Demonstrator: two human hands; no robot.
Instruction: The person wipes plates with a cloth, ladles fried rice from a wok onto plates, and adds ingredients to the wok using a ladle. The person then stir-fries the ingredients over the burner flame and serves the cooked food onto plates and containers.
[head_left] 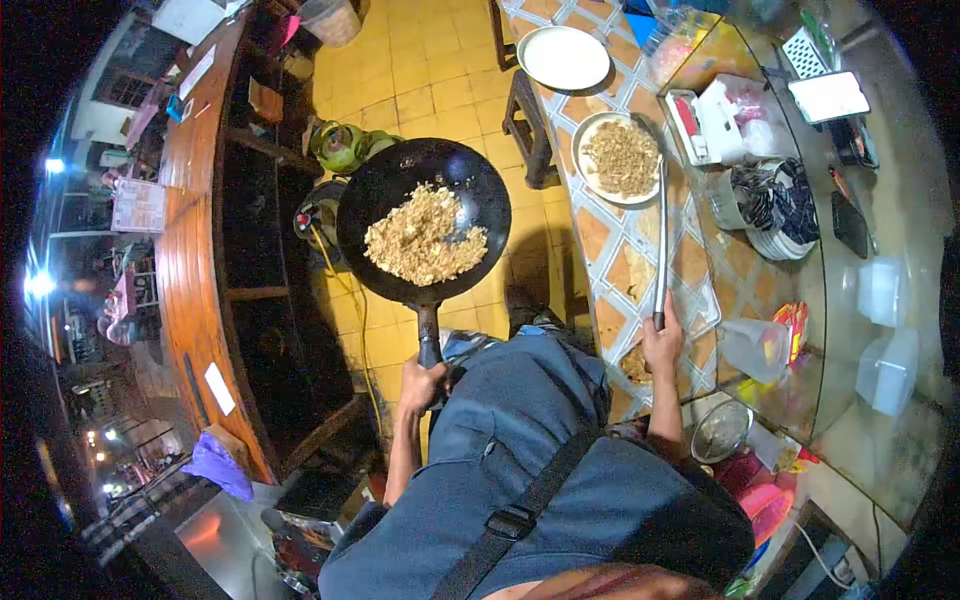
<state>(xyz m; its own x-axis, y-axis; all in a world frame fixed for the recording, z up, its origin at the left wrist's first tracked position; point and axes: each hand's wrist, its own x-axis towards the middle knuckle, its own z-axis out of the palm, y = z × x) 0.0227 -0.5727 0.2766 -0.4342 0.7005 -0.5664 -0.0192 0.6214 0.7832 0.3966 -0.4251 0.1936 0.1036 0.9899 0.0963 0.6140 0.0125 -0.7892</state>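
My left hand (422, 383) grips the handle of a black wok (400, 185) held out over the yellow tiled floor. Fried rice (425, 238) lies in the wok. My right hand (662, 343) holds the end of a long metal spatula (661, 235) whose blade reaches a white plate (592, 168) on the tiled counter. A heap of fried rice (622, 157) sits on that plate.
An empty white plate (563, 57) lies farther along the tiled counter (690, 262). Stacked dishes (785, 215), containers and a strainer (720, 432) crowd the counter's right side. A green gas cylinder (340, 146) and a wooden stool (528, 125) stand on the floor; a long wooden bar (195, 240) runs left.
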